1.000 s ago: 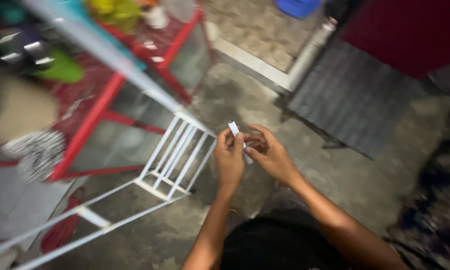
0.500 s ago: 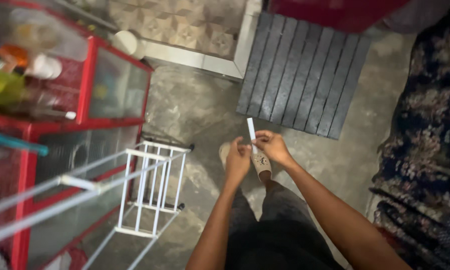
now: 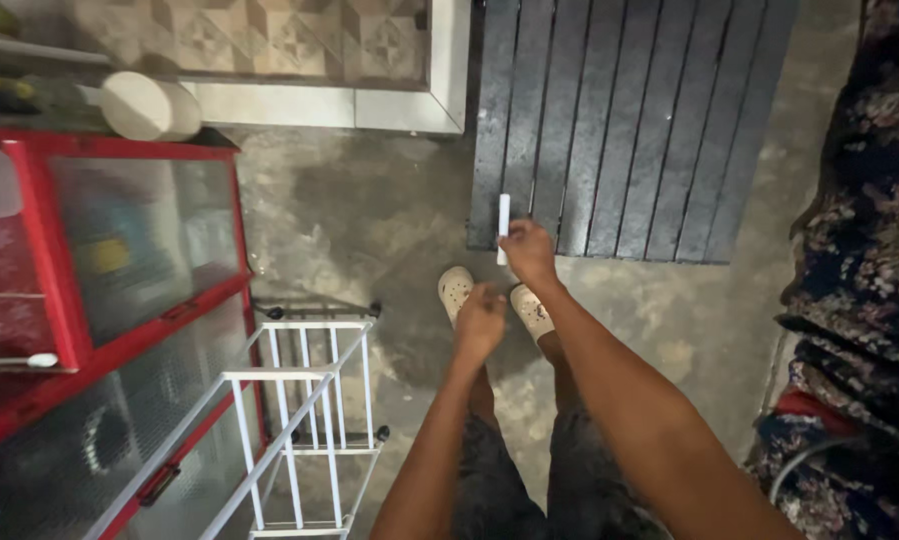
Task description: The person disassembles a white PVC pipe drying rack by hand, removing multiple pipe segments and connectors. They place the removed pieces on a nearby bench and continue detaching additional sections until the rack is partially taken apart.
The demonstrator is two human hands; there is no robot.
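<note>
My right hand point(image 3: 527, 252) grips a small white stick-like object point(image 3: 503, 222), held upright over the edge of a dark slatted mat point(image 3: 619, 120). My left hand point(image 3: 480, 320) hangs just below and to the left, fingers curled, holding nothing that I can see. Both forearms reach forward over my two feet in pale clogs point(image 3: 456, 290) on the grey concrete floor.
A red-framed glass cabinet point(image 3: 119, 250) stands at the left, with a white metal rack point(image 3: 309, 400) leaning beside it. A tiled step point(image 3: 299, 60) lies beyond. Dark floral fabric point(image 3: 859, 260) fills the right edge.
The view tilted down and steadied. My hands separated: the right one moved forward with the white object, the left one dropped away from it.
</note>
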